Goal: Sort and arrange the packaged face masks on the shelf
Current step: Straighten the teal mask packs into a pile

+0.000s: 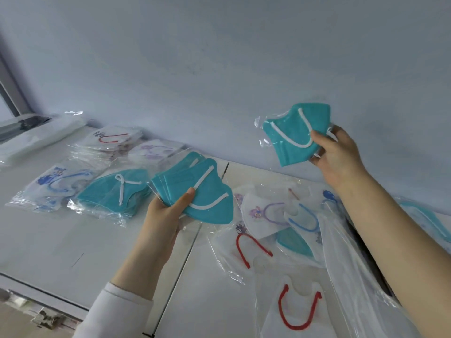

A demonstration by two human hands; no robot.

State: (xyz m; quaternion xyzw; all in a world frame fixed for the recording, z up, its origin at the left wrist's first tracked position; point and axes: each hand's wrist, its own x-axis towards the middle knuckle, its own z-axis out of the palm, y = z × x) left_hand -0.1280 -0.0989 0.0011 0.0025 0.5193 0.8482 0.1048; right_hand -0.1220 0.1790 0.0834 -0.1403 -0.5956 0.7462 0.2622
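Left hand gripped teal mask stack above shelf; right hand pinched single teal packaged mask, raised. Step judged: gathering teal. Next: add single to stack, set beside laid teal pile.

Left arm wore white long sleeve, cuff near shelf front edge; right forearm was bare.

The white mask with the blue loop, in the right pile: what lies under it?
A teal mask pokes out beneath the blue-loop mask; only its lower part shows. Its loops and anything deeper are covered.
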